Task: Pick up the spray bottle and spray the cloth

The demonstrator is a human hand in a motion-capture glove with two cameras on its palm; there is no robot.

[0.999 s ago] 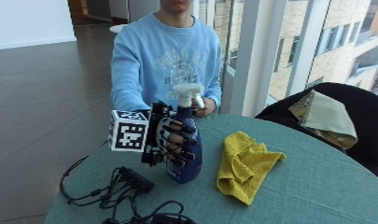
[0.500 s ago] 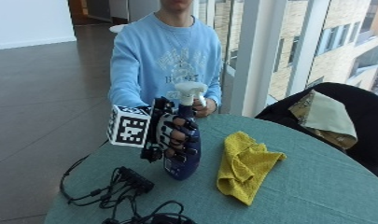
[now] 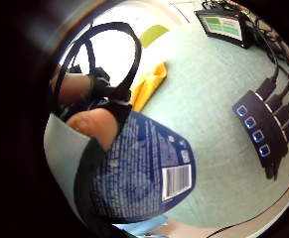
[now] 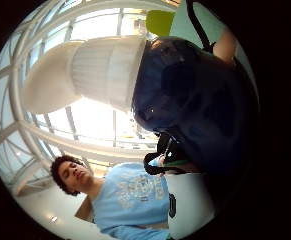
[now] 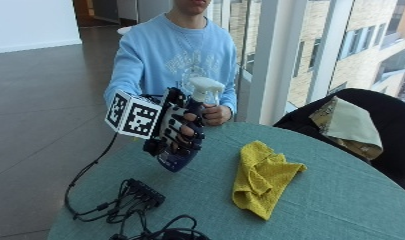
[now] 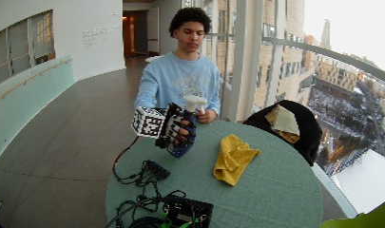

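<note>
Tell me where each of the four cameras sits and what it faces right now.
Little-finger palm view: looks past spray bottle to table, cloth; fingers show.
Thumb palm view: bottle's white head, person's torso.
Outside view: across table; right hand grips bottle.
Wide outside view: farther back, whole table.
Both outside views share cloth.

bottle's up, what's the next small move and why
Probably turn the spray bottle so its white nozzle faces the yellow cloth. The gloved right hand grips it off the table, tilted, with the cloth lying off to one side.
</note>
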